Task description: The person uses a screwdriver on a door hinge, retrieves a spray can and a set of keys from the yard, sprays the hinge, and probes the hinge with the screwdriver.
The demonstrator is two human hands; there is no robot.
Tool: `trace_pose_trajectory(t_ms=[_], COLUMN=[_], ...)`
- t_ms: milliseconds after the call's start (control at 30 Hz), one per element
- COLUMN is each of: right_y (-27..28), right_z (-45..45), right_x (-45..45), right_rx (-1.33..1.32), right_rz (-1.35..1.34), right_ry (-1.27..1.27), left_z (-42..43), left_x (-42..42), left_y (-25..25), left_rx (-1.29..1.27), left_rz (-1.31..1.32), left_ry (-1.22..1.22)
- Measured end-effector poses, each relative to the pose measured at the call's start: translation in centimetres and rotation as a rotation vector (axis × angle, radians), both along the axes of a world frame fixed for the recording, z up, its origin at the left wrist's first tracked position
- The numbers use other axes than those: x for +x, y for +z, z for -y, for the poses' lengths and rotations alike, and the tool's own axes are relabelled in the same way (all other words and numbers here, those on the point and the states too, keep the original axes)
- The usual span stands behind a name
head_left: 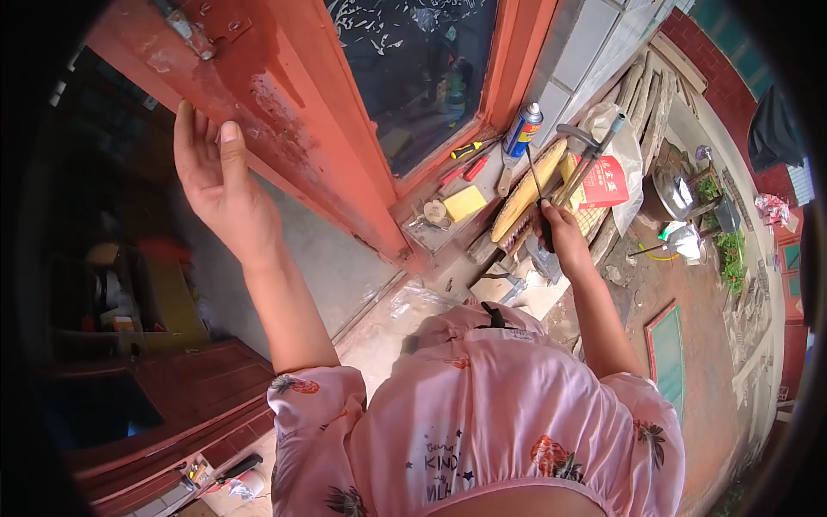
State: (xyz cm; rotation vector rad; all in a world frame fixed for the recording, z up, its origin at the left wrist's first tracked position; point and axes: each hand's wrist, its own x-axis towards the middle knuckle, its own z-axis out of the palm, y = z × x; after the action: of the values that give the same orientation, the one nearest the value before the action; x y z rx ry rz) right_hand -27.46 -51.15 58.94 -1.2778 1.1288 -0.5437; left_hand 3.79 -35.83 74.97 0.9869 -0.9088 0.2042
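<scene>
My left hand (220, 177) is raised at the edge of the red door frame (310, 146), thumb and fingers spread apart. It appears to rest against that edge, though I cannot tell how firmly it touches. Closed around a dark handle, my right hand (564, 237) has a screwdriver (536, 177) with a long thin shaft pointing up and away. Close to that hand lie a yellow ridged piece (524, 194), a red packet (603, 183) and a metal rod with a curved arm (594, 151). A metal latch (185, 30) is fixed high on the red wood.
On the sill stand a blue spray can (522, 129), a yellow-black screwdriver (466, 151), a red-handled tool (475, 168), a yellow block (465, 203) and a scraper (506, 179). Wooden poles (650, 103) lean at the right. A window pane (418, 77) sits beside the frame.
</scene>
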Motion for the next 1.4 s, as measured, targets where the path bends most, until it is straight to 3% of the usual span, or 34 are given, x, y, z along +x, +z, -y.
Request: trace_pose_trajectory(t_ms=[33, 167, 233, 300, 333, 367, 467, 533, 633, 700, 833, 1000, 1167, 1400], right_y=[-2.3, -9.4, -11.8, -13.4, -14.2, -14.0, -20.7, -24.7, -23.5, -18.8, -20.3, -21.0, -23.9, -26.3], right_z=[0.3, 1.9, 3.1, 4.5, 5.2, 5.9, 8.3, 9.6, 10.0, 9.0, 9.0, 7.1, 4.2, 2.2], right_x=[-0.2, 0.5, 1.7, 3.5, 4.4, 5.7, 9.2, 10.9, 11.7, 11.1, 7.7, 2.1, -3.2, -7.4], right_rx=[0.064, 0.138, 0.041, -0.082, -0.145, 0.003, -0.044, -0.060, 0.028, 0.157, 0.240, 0.387, 0.500, 0.562], right_rz=[0.026, -0.133, -0.153, -0.207, -0.234, -0.257, -0.153, -0.241, -0.163, 0.017, 0.063, 0.067, 0.030, -0.048], right_ry=[-0.005, 0.072, 0.140, 0.194, 0.217, 0.167, -0.030, -0.005, 0.051, -0.001, 0.062, 0.030, -0.036, -0.089], left_z=[-0.1, -0.6, -0.5, -0.1, 0.6, 1.1, 2.7, 4.7, 9.2, 13.1, 22.3, 29.8, 30.8, 25.8], left_x=[-0.6, -5.0, -7.2, -8.8, -9.4, -9.9, -10.4, -10.4, -9.6, -9.2, -9.6, -8.0, -7.3, -8.4], left_y=[-0.3, -5.2, -9.9, -12.7, -14.8, -16.7, -20.0, -21.1, -23.1, -24.5, -26.3, -31.2, -32.8, -34.3], left_rx=[-0.006, 0.189, 0.338, 0.737, 0.783, 0.825, 0.943, 0.970, 1.017, 1.075, 1.451, 1.659, 1.683, 1.633], left_rz=[-0.001, 0.223, 0.314, 0.383, 0.236, 0.086, 0.039, 0.038, 0.125, 0.178, 0.425, 0.752, 0.842, 0.848], left_ry=[-0.005, 0.432, 0.424, 0.210, 0.091, -0.025, -0.055, -0.056, -0.015, -0.020, 0.067, 0.081, 0.087, 0.200])
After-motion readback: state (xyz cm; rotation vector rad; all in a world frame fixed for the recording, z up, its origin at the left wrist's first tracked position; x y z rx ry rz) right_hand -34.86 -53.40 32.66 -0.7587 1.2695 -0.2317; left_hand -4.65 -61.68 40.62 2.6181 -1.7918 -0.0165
